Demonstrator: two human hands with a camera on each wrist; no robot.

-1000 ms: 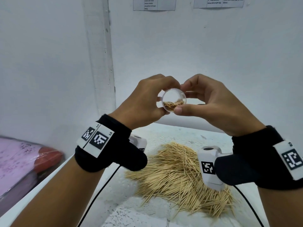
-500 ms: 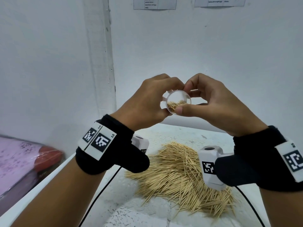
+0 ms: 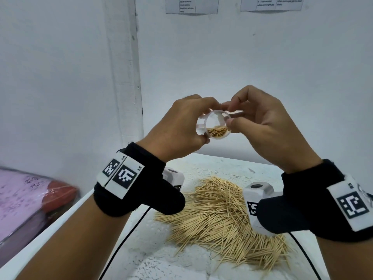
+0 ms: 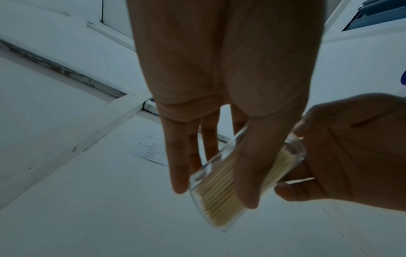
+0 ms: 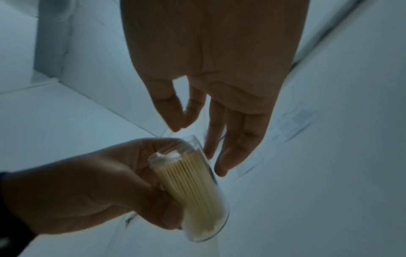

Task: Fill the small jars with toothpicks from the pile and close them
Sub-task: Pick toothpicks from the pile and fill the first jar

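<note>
The jar [image 3: 214,126], clear and partly filled with toothpicks [image 3: 218,131], is held in the air above the tabletop [image 3: 181,257], over the far end of the pile [image 3: 226,217]. Its long axis runs roughly away from the person, one round end facing the head camera, the toothpicks lying along it on the lower side. The left hand [image 3: 177,128] grips the jar's body, thumb and fingers [image 4: 175,156] curled narrow around it. The right hand [image 3: 268,126] pinches at the jar's near end with thumb and forefinger; whether it holds a lid cannot be told.

Two printed sheets [image 3: 191,5] hang on the wall behind; their writing is too small to read. Both wrists wear black bands with square coded tags [image 3: 125,174]; one is marked "LS". A pink and red bundle [image 3: 30,197] lies beyond the tabletop's left edge.
</note>
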